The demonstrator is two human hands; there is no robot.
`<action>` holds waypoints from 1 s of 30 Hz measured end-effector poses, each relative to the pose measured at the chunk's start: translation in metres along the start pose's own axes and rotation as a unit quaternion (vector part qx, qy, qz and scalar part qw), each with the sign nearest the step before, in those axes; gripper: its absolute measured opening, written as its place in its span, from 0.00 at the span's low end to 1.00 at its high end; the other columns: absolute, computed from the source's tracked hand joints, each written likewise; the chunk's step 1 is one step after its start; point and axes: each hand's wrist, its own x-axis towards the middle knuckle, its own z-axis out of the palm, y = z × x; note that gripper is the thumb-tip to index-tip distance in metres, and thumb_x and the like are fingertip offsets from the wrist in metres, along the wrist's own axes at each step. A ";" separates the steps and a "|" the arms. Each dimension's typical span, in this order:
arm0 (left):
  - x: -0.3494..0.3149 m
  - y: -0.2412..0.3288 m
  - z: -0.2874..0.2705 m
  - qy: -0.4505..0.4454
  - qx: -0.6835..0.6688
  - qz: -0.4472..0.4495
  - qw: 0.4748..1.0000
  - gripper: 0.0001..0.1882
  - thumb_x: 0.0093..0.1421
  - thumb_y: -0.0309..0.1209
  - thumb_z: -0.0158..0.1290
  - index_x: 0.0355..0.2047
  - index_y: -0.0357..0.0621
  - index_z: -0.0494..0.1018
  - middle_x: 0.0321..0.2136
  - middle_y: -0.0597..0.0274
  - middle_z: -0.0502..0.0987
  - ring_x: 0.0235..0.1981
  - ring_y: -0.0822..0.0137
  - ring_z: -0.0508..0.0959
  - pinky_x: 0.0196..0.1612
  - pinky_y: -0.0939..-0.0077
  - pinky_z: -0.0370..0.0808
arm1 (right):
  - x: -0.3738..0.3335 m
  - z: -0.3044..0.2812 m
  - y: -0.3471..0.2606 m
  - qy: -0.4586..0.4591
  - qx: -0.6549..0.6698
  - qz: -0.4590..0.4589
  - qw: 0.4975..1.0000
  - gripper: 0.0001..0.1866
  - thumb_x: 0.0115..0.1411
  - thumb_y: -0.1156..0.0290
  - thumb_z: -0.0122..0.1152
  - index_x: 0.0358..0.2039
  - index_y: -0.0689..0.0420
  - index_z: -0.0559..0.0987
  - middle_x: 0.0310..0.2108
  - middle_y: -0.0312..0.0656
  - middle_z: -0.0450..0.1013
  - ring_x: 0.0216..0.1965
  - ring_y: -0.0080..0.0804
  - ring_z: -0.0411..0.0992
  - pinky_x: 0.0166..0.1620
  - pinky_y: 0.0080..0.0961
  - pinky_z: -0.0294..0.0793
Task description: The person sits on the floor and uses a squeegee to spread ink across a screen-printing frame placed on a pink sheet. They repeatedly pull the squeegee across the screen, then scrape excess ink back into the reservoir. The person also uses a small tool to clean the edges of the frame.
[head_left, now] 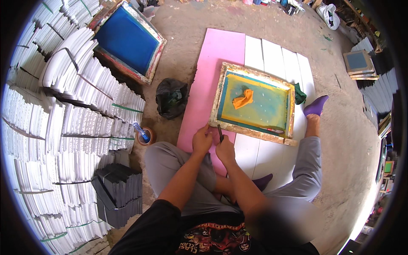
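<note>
A screen-printing frame (253, 73) with a worn wooden rim lies on the boards before me, its mesh stained yellow and teal. On the mesh rests a crumpled orange cloth (242, 99). My right hand (225, 149) is closed around a slim dark stick-like tool (220, 133), whose tip points up by the frame's near left corner. My left hand (202, 140) is at that same corner, its fingers pinched together; what they hold, if anything, is too small to make out. A dark green cloth (299, 94) lies at the frame's right side.
Beneath the frame are a pink board (212, 55) and white boards (276, 57). To the left stand a black plastic bag (171, 98), a pot (146, 137) with a blue-handled item, tall bundled white stacks (102, 102), black bundles (117, 191) and a blue screen frame (159, 53).
</note>
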 end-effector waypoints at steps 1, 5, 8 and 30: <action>-0.001 0.006 -0.001 -0.006 -0.006 -0.002 1.000 0.27 0.60 0.31 0.58 0.60 0.37 0.76 0.51 0.40 0.81 0.52 0.46 0.83 0.54 0.59 0.78 | 0.001 0.002 0.000 0.007 0.001 0.004 1.000 0.16 0.64 0.70 0.54 0.50 0.62 0.76 0.41 0.69 0.79 0.48 0.70 0.77 0.51 0.59 0.74; 0.000 0.000 -0.002 0.000 0.023 0.015 1.000 0.29 0.60 0.33 0.58 0.61 0.38 0.75 0.51 0.40 0.81 0.52 0.44 0.82 0.55 0.57 0.78 | 0.004 0.010 -0.004 0.017 -0.007 0.007 1.000 0.16 0.64 0.69 0.54 0.50 0.63 0.76 0.41 0.69 0.79 0.49 0.69 0.77 0.52 0.59 0.74; -0.001 0.001 -0.002 -0.005 0.021 0.004 1.000 0.29 0.59 0.35 0.58 0.62 0.39 0.75 0.51 0.40 0.81 0.52 0.42 0.81 0.55 0.55 0.78 | 0.003 0.010 -0.009 0.021 -0.013 0.010 1.000 0.17 0.64 0.68 0.54 0.50 0.64 0.75 0.42 0.69 0.79 0.49 0.69 0.77 0.52 0.59 0.75; 0.001 -0.003 0.003 0.005 0.061 0.016 0.998 0.29 0.57 0.36 0.60 0.61 0.43 0.76 0.49 0.43 0.82 0.51 0.42 0.81 0.54 0.53 0.78 | 0.001 0.007 -0.027 0.057 -0.190 -0.003 0.980 0.17 0.68 0.69 0.51 0.54 0.65 0.70 0.44 0.65 0.79 0.49 0.64 0.80 0.50 0.55 0.80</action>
